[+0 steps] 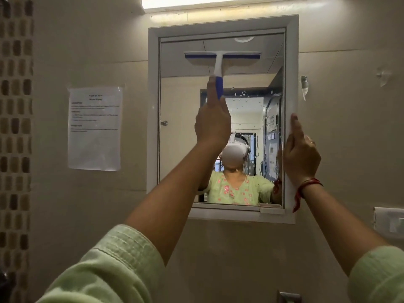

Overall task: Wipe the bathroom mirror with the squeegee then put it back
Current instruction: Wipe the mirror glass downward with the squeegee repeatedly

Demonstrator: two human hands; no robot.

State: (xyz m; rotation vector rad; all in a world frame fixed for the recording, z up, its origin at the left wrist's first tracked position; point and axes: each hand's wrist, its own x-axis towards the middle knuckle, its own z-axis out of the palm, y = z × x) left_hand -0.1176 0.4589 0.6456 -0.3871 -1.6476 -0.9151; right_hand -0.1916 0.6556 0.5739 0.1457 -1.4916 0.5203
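A white-framed mirror (pixel 181 101) hangs on the beige wall straight ahead. The white and blue squeegee (pixel 220 60) lies flat against the upper part of the glass, its blade level and its handle pointing down. My left hand (pixel 213 123) is shut on the handle's blue lower end. My right hand (pixel 300 154) grips the right edge of the mirror frame at mid height, fingers pointing up. Water drops and streaks cover the right part of the glass below the blade.
A printed sheet (pixel 95 129) is taped to the wall left of the mirror. A tube light (pixel 218 3) runs above it. Dark mosaic tiles (pixel 15 127) line the far left. A switch plate (pixel 389 221) sits at the lower right, and a small hook (pixel 304 84) is beside the frame.
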